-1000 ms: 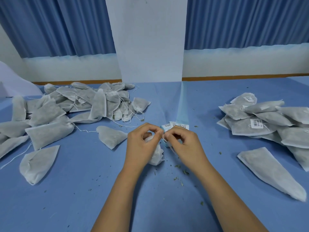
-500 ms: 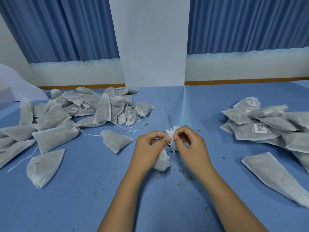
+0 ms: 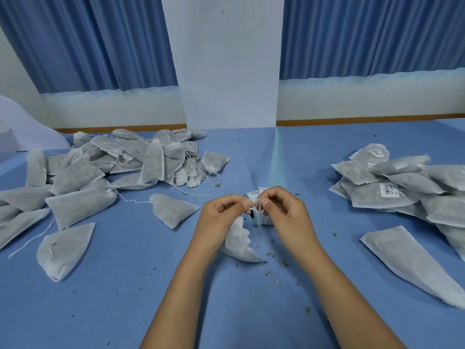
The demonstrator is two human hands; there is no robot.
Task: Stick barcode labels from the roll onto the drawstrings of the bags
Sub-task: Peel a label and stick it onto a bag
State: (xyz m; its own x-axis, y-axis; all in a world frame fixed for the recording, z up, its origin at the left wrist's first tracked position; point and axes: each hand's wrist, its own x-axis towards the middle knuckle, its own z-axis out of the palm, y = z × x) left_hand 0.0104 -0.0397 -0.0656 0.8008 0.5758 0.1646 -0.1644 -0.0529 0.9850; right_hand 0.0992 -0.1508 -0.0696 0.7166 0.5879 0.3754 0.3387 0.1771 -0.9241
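Note:
My left hand (image 3: 221,220) holds a white mesh bag (image 3: 239,240) by its gathered top, just above the blue table. Its thin white drawstring (image 3: 257,210) runs between the fingertips of both hands. My right hand (image 3: 284,212) pinches the string close to the left thumb. Behind the fingers lies the label roll (image 3: 263,217), white labels on pale blue backing, mostly hidden. I cannot tell whether a label is on the string.
A big heap of unlabelled bags (image 3: 113,167) with loose strings covers the left of the blue table (image 3: 141,285). Labelled bags (image 3: 402,187) are stacked at the right, one long bag (image 3: 412,263) nearer me. A lone bag (image 3: 171,210) lies left of my hands. Dried leaf crumbs (image 3: 274,270) are scattered.
The view has tilted, so the hands sit lower in frame. My hands stay together at the string; the bag hangs lower and more stretched out under the left hand.

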